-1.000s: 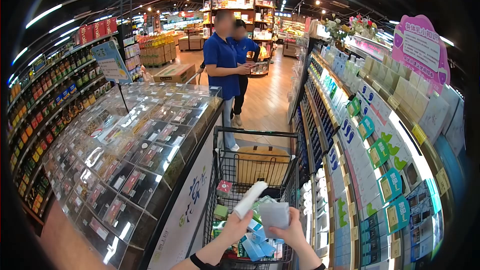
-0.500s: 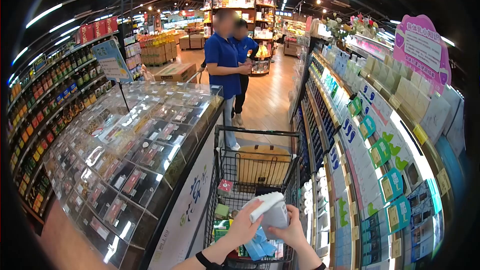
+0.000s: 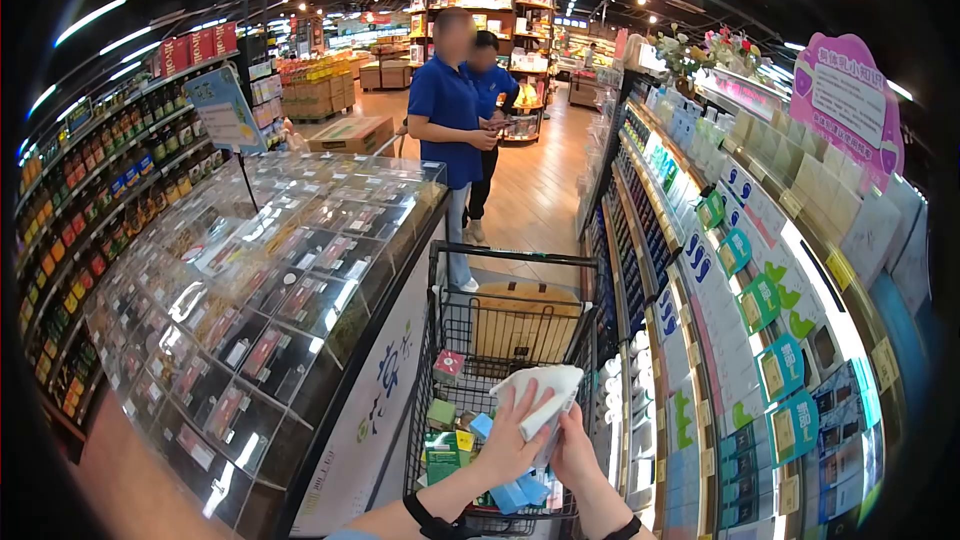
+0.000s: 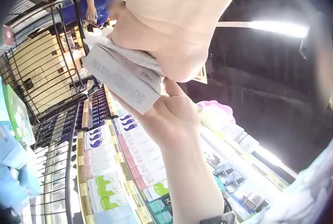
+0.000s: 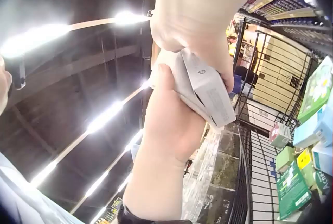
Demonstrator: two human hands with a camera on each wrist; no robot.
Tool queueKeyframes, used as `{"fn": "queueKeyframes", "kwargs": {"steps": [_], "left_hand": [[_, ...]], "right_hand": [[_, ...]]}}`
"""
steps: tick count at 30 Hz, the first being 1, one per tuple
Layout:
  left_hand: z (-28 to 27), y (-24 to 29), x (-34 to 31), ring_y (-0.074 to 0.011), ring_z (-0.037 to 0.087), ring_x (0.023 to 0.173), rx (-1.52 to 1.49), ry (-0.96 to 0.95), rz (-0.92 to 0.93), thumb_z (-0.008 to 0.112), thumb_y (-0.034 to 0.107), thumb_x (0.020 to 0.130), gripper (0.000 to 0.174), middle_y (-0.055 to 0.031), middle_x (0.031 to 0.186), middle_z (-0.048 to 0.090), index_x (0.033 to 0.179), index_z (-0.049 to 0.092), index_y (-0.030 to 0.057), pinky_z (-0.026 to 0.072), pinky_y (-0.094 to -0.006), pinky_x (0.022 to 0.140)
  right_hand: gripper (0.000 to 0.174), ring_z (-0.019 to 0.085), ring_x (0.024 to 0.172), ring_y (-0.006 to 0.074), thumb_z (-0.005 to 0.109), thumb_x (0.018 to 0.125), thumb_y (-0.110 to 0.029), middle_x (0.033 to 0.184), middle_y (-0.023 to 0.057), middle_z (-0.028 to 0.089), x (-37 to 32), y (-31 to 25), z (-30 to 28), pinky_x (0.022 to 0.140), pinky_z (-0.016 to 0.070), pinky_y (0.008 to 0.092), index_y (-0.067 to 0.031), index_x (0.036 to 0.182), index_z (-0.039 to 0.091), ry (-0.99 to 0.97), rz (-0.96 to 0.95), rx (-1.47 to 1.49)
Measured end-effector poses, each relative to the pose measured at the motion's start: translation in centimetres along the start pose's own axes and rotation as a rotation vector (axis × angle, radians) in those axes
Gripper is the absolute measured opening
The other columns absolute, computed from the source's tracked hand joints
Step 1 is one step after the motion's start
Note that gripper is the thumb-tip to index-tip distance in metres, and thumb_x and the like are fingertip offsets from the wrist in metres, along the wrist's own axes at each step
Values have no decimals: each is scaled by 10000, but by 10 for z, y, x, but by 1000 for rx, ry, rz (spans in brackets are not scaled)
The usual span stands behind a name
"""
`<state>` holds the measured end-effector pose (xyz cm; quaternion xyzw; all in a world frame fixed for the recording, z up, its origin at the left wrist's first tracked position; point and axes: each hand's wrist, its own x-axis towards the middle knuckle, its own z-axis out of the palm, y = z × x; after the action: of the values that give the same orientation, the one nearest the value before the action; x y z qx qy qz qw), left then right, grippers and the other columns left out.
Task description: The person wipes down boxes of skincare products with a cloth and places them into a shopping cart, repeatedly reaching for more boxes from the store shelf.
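My right hand [image 3: 575, 455] grips a small pale grey-white carton [image 4: 122, 81] with fine print on its side, over the shopping cart [image 3: 515, 262]. A white cloth [image 3: 550, 380], soft and folded, covers the carton's upper face. My left hand [image 3: 518, 440] holds this cloth against the carton, fingers spread across it in the head view. The right wrist view shows the left thumb on the near side of the cloth and the carton's printed end [image 5: 214, 99] sticking out. Most of the carton is hidden by the cloth and hands in the head view.
Inside the cart lie light-blue packs [image 3: 520, 492], a green box [image 3: 445, 455], a pink box [image 3: 449, 366] and a large tan carton [image 3: 525, 320]. Clear-lidded bulk bins [image 3: 250, 340] flank it left, lit shelves [image 3: 720, 340] right. Two people in blue shirts [image 3: 440, 105] stand ahead.
The cloth and carton, apart one second ago, came together. My left hand has moved right and laid the cloth over the carton, its fingers now spread on top.
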<state>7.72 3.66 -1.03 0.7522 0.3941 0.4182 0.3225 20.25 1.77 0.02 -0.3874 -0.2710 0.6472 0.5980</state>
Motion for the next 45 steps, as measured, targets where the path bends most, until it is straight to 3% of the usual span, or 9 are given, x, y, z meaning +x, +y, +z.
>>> {"fn": "queueKeyframes", "kwargs": {"steps": [9, 14, 19, 22, 24, 29, 34, 44, 45], "left_hand": [[-9, 15, -14, -448, 140, 1337, 305, -253, 168, 475, 347, 895, 529, -38, 1500, 179, 1398, 323, 289, 167, -621, 1024], [-9, 13, -28, -400, 113, 1363, 352, -383, 237, 517, 323, 867, 562, -11, 1501, 177, 1393, 317, 326, 147, -619, 1040], [-15, 3, -29, -397, 140, 1357, 252, -412, 253, 523, 320, 869, 528, -24, 1487, 222, 1373, 363, 306, 160, -577, 1064], [-8, -20, -33, -336, 253, 1338, -12, -338, 19, 455, 330, 928, 427, -44, 1432, 342, 1329, 439, 184, 256, -453, 1069], [-6, -31, -28, -281, 372, 1281, -788, -302, -975, 359, 392, 965, 464, -75, 1380, 404, 1331, 407, 111, 323, -396, 1043], [-17, -6, -12, -232, 449, 1216, -1408, -200, -1009, 248, 428, 978, 515, -86, 1321, 451, 1367, 307, 95, 364, -409, 1021], [-23, -21, -12, -260, 430, 1230, -1594, -205, -968, 194, 424, 984, 521, -100, 1334, 435, 1358, 321, 85, 350, -418, 1029], [-31, -17, -8, -288, 419, 1237, -1418, 113, -817, 259, 395, 984, 518, -131, 1355, 417, 1369, 311, 53, 321, -435, 1040], [-27, -12, -10, -307, 380, 1262, -993, 37, -763, 314, 366, 976, 512, -138, 1380, 384, 1376, 301, 46, 300, -432, 1046]], "right_hand": [[380, 434, 1202, 267, 375, 968, -275, 1278, 115, 464, 12, -13, -31, 1014, 350, 412, -88, 1298, 361, -103, 40, 416], [487, 497, 1124, 277, 473, 920, -376, 1226, 128, 507, 19, -10, -51, 953, 403, 413, -58, 1278, 385, 14, 30, 234], [482, 474, 1162, 276, 397, 945, -376, 1262, 118, 484, 22, -24, -50, 982, 377, 417, -55, 1303, 362, 190, -88, 266], [480, 461, 1184, 273, 362, 953, -393, 1285, 101, 470, 15, -41, -38, 997, 364, 435, -71, 1310, 361, 197, -232, 333], [462, 433, 1211, 261, 353, 958, -370, 1326, 75, 430, 12, -43, -34, 1011, 349, 445, -89, 1324, 339, 155, -303, 375], [469, 415, 1172, 202, 449, 896, -55, 1271, 86, 409, 3, -2, -15, 1013, 314, 374, -67, 1329, 267, 45, -442, 9], [437, 416, 1147, 175, 467, 890, -50, 1233, 117, 422, -3, 4, -12, 1000, 297, 326, 2, 1278, 271, -89, -543, -362], [475, 394, 1195, 176, 426, 909, -55, 1292, 85, 391, -1, 27, -24, 1020, 296, 333, -48, 1340, 228, -86, -430, -288], [464, 394, 1198, 181, 422, 915, -57, 1300, 82, 385, 0, 28, -22, 1023, 299, 342, -58, 1338, 232, -77, -402, -249]]}}
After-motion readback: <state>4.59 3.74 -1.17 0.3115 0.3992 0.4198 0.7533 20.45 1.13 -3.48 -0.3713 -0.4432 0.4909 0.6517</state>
